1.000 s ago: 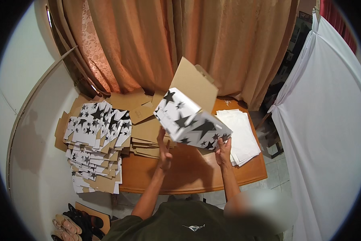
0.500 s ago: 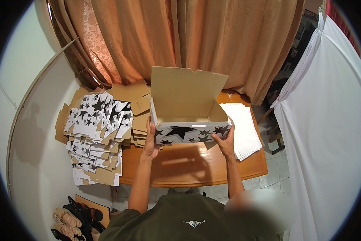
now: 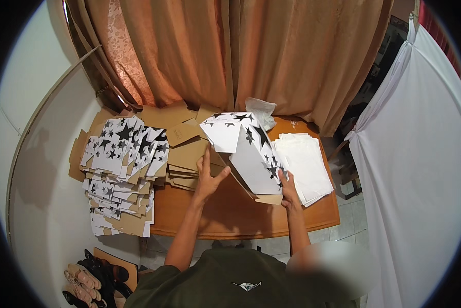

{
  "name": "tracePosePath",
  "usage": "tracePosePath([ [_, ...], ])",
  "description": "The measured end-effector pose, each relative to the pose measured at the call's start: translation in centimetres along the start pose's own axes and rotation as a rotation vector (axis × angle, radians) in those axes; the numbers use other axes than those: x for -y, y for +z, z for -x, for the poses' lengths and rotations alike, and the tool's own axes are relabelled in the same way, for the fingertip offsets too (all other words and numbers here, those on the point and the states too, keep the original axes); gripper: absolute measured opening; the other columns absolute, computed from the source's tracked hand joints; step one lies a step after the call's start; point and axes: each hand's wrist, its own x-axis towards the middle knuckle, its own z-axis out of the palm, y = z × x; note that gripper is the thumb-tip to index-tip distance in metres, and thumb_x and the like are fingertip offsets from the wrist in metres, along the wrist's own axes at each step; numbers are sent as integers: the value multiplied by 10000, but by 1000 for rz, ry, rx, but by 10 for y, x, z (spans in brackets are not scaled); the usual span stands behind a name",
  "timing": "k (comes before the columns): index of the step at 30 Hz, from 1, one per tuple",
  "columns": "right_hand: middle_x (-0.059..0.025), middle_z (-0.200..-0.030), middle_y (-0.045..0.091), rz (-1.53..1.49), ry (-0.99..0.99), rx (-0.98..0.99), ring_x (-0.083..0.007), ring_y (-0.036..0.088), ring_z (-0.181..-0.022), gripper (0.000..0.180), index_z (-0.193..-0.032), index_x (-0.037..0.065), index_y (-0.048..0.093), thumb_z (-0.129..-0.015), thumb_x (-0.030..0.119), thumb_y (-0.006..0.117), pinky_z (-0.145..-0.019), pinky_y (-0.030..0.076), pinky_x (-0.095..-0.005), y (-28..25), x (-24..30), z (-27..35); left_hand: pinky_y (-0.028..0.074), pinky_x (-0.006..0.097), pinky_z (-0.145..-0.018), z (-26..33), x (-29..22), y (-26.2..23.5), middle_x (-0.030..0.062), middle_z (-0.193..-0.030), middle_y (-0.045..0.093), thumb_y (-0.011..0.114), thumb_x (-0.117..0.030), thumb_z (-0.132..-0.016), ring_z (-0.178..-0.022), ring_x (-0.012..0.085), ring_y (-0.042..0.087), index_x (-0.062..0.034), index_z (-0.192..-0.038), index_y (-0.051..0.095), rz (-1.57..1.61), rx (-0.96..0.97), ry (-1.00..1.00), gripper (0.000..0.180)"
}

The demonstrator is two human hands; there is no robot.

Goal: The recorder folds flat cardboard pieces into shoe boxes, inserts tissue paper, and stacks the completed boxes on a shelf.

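A cardboard box [image 3: 248, 161], white with black and grey stars outside and brown inside, is tilted above the table, its patterned outside turned up. My right hand [image 3: 290, 191] grips its lower right corner, with the thumb on the starred panel. Beside the box's left edge is my left hand [image 3: 208, 179], thumb and fingers spread apart. The left thumb meets or nearly meets that edge; contact is hard to tell. A small brown flap [image 3: 269, 199] sticks out at the box's near end.
Starred flat cardboard pieces [image 3: 110, 154] are piled at the left of the wooden table [image 3: 189, 220], next to brown cardboard sheets [image 3: 181, 136]. White sheets [image 3: 305, 167] lie at the right. Clear plastic [image 3: 261, 110] sits behind the box. Shoes [image 3: 94, 277] stand at the lower left.
The box has turned from upright, with its brown inside showing, to tilted with its starred outside up. My left hand has loosened from its side. The plastic behind has come into view.
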Motion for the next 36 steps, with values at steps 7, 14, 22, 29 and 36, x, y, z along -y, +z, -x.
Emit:
tracePosePath([
  [7,-176,-1223,650,53,208,189,-236,692,-882,800,-1418,-21,508,-999,661,521,-587,565,-313,17,-8,26,485,461,-1079,12,10,32,242,-1601,303,855,-196,-842,-1372,370,487,-224,-1670,79,480,147,-55,1135],
  [14,-307,-1467,506,809,-55,179,-399,491,-1389,854,-1607,-4,222,-1048,611,418,-1166,348,-459,5,-28,9,473,453,-1081,13,28,39,264,-1464,521,862,-244,-804,-1309,346,556,-170,-1635,280,233,69,-18,1017],
  [22,-288,-1525,431,311,-136,337,-366,480,-1382,813,-1625,117,241,-1005,465,636,-1144,379,-452,22,-8,6,455,463,-1075,20,31,37,276,-1415,555,848,-368,-824,-1250,377,574,-189,-1628,323,160,89,-55,976],
  [29,-281,-1522,441,412,-180,352,-347,524,-1336,1036,-1626,99,229,-837,315,865,-1074,460,-444,29,-15,7,469,455,-1024,26,14,42,275,-1221,592,840,-458,-815,-1113,366,572,-253,-1623,338,-49,77,14,974],
  [36,-272,-1584,384,602,-217,443,-367,502,-1371,954,-1622,34,212,-924,350,780,-1100,442,-427,40,-9,19,519,461,-925,34,19,39,234,-1135,542,859,-508,-750,-996,367,575,-278,-1614,336,-307,33,-69,1035],
])
